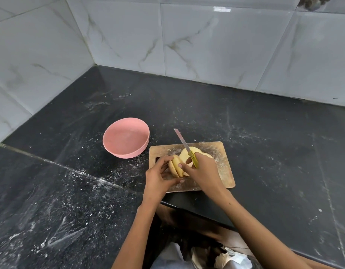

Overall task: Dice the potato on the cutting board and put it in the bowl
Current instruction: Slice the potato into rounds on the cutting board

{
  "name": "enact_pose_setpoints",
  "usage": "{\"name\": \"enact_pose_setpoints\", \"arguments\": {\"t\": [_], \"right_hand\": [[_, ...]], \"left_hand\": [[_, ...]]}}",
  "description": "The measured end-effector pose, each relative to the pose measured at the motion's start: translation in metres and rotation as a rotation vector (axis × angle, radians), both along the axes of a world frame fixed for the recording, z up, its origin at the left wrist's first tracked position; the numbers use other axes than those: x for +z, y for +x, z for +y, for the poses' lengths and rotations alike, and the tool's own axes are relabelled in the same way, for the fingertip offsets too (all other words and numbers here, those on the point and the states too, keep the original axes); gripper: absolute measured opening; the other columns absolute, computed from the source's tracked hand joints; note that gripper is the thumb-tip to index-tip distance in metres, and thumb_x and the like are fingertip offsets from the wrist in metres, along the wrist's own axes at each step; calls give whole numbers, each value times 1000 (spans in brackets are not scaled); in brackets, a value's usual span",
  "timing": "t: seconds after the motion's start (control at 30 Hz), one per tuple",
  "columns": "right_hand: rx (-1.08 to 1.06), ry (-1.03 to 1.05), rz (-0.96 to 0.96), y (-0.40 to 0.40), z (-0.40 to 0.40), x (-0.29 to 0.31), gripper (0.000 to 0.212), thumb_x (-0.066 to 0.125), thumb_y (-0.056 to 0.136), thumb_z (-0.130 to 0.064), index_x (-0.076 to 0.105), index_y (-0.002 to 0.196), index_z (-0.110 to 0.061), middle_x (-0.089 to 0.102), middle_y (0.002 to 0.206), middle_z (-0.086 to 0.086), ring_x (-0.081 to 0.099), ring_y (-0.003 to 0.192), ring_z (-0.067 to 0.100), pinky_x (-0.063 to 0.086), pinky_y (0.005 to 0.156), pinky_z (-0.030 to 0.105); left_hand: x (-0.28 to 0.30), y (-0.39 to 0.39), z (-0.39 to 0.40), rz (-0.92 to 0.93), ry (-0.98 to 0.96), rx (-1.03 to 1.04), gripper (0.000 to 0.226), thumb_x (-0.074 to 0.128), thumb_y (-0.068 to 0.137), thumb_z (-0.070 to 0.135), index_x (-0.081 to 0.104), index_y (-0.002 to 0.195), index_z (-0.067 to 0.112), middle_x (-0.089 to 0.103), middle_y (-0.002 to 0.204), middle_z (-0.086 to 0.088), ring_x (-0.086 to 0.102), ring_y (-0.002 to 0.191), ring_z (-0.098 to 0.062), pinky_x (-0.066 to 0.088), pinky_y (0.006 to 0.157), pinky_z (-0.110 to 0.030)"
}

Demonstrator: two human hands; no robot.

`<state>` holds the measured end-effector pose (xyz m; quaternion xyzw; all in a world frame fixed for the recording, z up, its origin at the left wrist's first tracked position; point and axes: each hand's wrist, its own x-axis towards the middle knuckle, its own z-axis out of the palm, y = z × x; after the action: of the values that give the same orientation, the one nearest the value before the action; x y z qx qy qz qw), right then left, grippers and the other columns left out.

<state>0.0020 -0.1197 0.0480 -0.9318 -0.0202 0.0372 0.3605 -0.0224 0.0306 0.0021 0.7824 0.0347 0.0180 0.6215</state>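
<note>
- My left hand (pixel 160 172) grips potato slices (pixel 176 167) on the cutting board (pixel 223 164).
- My right hand (pixel 203 169) grips the yellow-handled knife (pixel 185 146).
- Pink bowl (pixel 126 137) sits just left of the board.

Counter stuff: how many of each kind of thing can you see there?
Pink bowl: 1
Wooden cutting board: 1
Yellow-handled knife: 1
Potato, sliced: 1
Hands: 2, left and right
Total: 6
</note>
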Motion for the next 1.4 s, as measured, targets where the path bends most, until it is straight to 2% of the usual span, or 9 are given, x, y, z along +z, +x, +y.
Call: {"name": "enact_pose_setpoints", "arguments": {"t": [0.17, 0.3, 0.43, 0.7, 0.93, 1.0, 1.1, 1.27, 1.4], "right_hand": [[-23, 7, 29, 14, 0, -6, 19, 67, 86, -26, 64, 79, -8, 61, 71, 2, 54, 64, 14, 37, 53, 23], [-128, 227, 163, 19, -18, -11, 22, 70, 84, -20, 63, 73, -2, 54, 59, -1, 47, 54, 11, 37, 51, 24], [-206, 394, 301, 25, -33, -14, 19, 69, 86, -18, 61, 72, -9, 50, 56, -2, 42, 51, 12, 33, 48, 26], [-143, 264, 240, 35, -41, -10, 23, 67, 87, -20, 59, 70, -8, 53, 60, 0, 47, 54, 13, 41, 49, 27], [-92, 144, 232, 43, -49, -6, 15, 67, 87, -23, 67, 90, -8, 62, 74, 2, 53, 63, 12, 43, 54, 25], [-91, 70, 129, 38, -46, -5, 19, 68, 87, -27, 67, 95, -11, 66, 82, 2, 58, 70, 12, 46, 61, 26], [-90, 14, -11, 21, -47, -3, 27, 71, 82, -36, 61, 100, -18, 61, 74, -6, 56, 66, 8, 46, 58, 26], [-41, -77, -9, -3, -49, -16, 69, 80, 63, -52, 51, 121, -27, 60, 82, -13, 59, 79, 12, 49, 65, 31], [-54, -78, -26, 0, -51, -19, 75, 80, 64, -51, 50, 128, -26, 57, 81, -15, 59, 79, 11, 47, 66, 29]], "left_hand": [[-3, -1, 3, -31, -26, 38, 64, 88, 58, -5, 63, 113, 16, 69, 105, 13, 66, 100, -4, 52, 81, -16], [-6, 3, 4, -6, -100, 60, 66, 89, 56, -5, 62, 114, 10, 70, 107, 0, 67, 102, -10, 54, 84, -22], [-6, 7, 7, 46, -176, 48, 66, 89, 55, -4, 61, 113, 8, 71, 107, -6, 67, 102, -20, 56, 83, -29], [0, 10, 10, 84, -275, -4, 63, 85, 57, -9, 61, 114, 6, 73, 105, -8, 68, 100, -22, 56, 80, -26], [-7, 13, 21, 134, -207, -35, 66, 89, 55, -1, 63, 113, 14, 70, 109, -8, 67, 102, -22, 54, 85, -27], [-7, 16, 14, 143, -184, -51, 65, 89, 57, -3, 62, 114, 12, 70, 110, -6, 66, 103, -21, 54, 88, -30], [-8, 21, 5, 148, -177, -83, 63, 88, 59, -3, 60, 114, 10, 70, 110, -6, 66, 104, -20, 54, 89, -32], [-7, 33, -2, 170, -147, -125, 64, 89, 57, -3, 60, 112, 14, 71, 107, -2, 67, 101, -11, 52, 83, -22], [-6, 40, -6, 158, -118, -159, 63, 90, 57, 0, 62, 111, 12, 71, 106, -5, 67, 101, -16, 53, 83, -24]]}}
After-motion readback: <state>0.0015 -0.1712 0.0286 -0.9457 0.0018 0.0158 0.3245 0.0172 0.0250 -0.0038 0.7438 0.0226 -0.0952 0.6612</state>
